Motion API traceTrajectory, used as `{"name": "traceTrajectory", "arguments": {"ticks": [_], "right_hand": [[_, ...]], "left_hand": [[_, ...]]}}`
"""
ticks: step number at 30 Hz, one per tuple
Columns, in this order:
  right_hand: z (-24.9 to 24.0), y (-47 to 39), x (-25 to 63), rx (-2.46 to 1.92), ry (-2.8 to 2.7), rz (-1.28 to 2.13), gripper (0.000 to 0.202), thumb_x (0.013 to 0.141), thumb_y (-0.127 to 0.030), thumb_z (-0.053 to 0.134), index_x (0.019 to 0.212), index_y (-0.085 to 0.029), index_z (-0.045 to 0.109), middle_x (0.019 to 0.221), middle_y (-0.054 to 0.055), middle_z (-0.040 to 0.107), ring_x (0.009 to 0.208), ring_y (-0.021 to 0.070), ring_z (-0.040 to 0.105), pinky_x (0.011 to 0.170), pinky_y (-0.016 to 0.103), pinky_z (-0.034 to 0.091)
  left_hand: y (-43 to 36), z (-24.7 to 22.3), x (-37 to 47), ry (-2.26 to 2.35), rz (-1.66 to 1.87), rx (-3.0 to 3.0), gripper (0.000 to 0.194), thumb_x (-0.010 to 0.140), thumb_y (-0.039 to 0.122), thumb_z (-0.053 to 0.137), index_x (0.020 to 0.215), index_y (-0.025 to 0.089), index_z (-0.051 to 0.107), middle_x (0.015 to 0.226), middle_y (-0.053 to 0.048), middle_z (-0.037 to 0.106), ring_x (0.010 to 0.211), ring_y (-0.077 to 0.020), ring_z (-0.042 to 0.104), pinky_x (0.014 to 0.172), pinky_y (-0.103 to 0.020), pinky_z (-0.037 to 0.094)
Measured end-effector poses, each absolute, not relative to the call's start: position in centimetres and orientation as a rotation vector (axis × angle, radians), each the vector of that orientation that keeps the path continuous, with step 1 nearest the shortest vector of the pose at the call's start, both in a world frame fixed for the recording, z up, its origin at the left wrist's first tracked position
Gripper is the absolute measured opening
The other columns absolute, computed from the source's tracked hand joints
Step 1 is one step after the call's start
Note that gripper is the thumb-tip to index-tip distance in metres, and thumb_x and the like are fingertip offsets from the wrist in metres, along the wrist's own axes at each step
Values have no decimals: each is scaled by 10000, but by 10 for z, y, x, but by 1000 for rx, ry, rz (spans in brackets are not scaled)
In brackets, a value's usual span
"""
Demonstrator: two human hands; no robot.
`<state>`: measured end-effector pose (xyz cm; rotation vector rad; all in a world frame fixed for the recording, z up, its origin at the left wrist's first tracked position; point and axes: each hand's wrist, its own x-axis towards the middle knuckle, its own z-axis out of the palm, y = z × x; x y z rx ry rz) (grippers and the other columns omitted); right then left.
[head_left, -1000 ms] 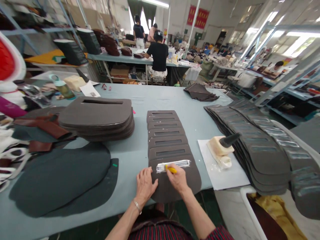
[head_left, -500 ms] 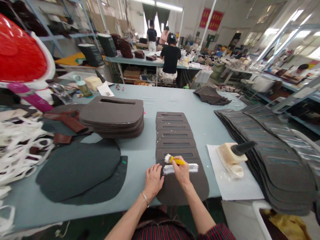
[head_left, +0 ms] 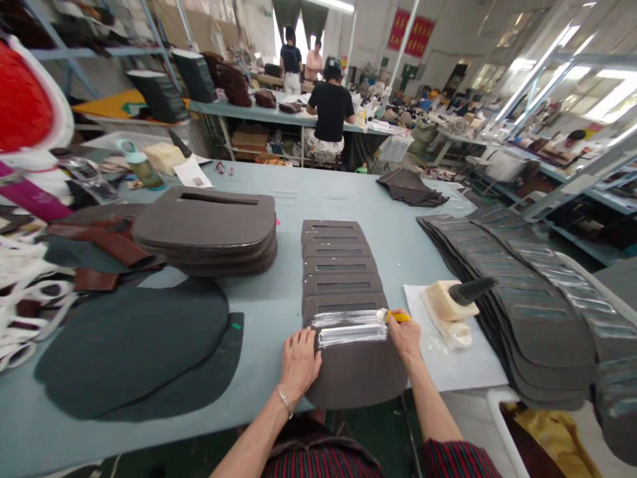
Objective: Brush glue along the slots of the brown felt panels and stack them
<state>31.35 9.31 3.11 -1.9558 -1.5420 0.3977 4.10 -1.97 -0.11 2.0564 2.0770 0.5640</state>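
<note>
Several dark grey-brown slotted panels lie overlapped in a column in front of me. White paste surrounds the slot of the nearest one, with a white band above that slot. My right hand grips a yellow-handled brush, its white bristles at the right end of the band. Resting at the nearest panel's left edge, my left hand has its fingers lying flat and holds nothing. A cream container with a dark stick-like part stands on white paper to the right.
A tall stack of slotted panels stands left, behind dark green pieces. White strips lie far left. More overlapping panels cover the right side. A person sits at a table beyond; others stand further back.
My right hand has moved right with the brush, now down on the nearest panel. A white band now runs above the slot. My left hand stays at the panel's edge; the view has shifted slightly.
</note>
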Motion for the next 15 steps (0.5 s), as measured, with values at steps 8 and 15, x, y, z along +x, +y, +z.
{"name": "traceTrajectory", "arguments": {"ticks": [8,15], "right_hand": [[41,88,297,-1782,-1275,716,366,708,-476,562,877,-169,668,575,5,620,497,160,567,521,255,421],[46,82,193,-1412,-1488,856,291,752,-440,550,780,-171,660,806,46,671,746,171,591,675,258,450]], "left_hand": [[-18,-2,37,2060,608,2002,380,795,214,515,1175,209,500,1217,-95,538,1125,-260,459,953,-442,351],[9,1,26,2072,642,1993,329,809,206,506,1138,221,511,1210,-85,541,1145,-248,455,966,-436,340]]}}
